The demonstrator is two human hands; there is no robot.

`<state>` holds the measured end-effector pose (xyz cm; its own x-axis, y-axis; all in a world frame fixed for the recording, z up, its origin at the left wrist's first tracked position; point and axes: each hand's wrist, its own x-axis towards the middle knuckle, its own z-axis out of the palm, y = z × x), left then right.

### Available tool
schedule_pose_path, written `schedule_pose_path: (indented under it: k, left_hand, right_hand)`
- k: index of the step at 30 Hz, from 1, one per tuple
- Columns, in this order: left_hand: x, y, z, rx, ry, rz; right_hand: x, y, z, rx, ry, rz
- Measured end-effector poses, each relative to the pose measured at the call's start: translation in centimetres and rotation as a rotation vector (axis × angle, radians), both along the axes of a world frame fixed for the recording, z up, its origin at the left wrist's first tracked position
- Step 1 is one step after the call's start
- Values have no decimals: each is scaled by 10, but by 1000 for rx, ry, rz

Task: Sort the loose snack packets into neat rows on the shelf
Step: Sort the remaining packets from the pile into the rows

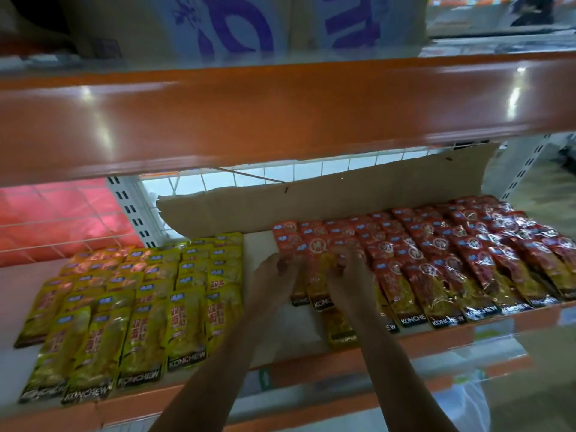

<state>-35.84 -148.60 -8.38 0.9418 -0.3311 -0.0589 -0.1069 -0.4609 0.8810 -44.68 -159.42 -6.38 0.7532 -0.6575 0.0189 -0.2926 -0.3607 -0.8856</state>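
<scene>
Snack packets (314, 275) sit between your two hands at the left end of the red rows, near the middle of the shelf (293, 335). Your left hand (272, 277) has its fingers curled in against the left side of those packets. Your right hand (349, 277) is bent over them from the right, fingertips dug down into the wrappers. The picture is blurred there, so you cannot tell how many packets you hold. Just under your right wrist a stray packet (338, 325) pokes out closer to the shelf's front edge than its neighbours.

To the right of your hands, the red packets (467, 263) run in overlapping rows to the shelf's right end. Their dark lower ends line up near the front edge.

Left of your left hand you have a strip of bare white shelf. Beyond it, yellow packets (140, 300) lie in overlapping rows toward the left end, and the nearest ones reach the front edge.

A brown cardboard sheet (311, 201) stands tilted along the back edge behind the red rows, against a white wire grid (311, 169). At the back left corner, something pink-red (62, 213) shows through the grid.

Over all this hangs the glossy orange upper shelf (280, 120). It carries a cardboard box (237, 29) with purple print.
</scene>
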Motion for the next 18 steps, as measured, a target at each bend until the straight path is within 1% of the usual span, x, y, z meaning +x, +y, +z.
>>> schedule_pose_path:
  k: [2,3,5,6,9,11,13,16,18]
  left_hand:
    - [-5,0,2,-173,205,-5]
    - [-7,1,1,-255,255,-2]
    - [-12,6,1,-342,231,55]
    - [-12,10,0,-344,186,94]
    - [-16,21,-2,-202,18,161]
    - [-17,25,-7,-21,-67,163]
    - [-20,26,-9,104,-75,142]
    - [-26,18,-9,154,-42,112]
    - [-29,15,-8,209,-62,84]
  right_hand:
    - [1,3,0,-18,7,39]
    - [1,4,0,-30,14,61]
    - [1,5,-1,-63,36,109]
    - [1,5,-2,-75,45,122]
    - [-1,2,-4,-109,60,112]
    - [-3,-1,-6,-159,91,119]
    - [-4,-2,-7,-202,103,132]
    - [-7,-3,-10,-274,106,156]
    - [-9,-5,-11,-296,118,173]
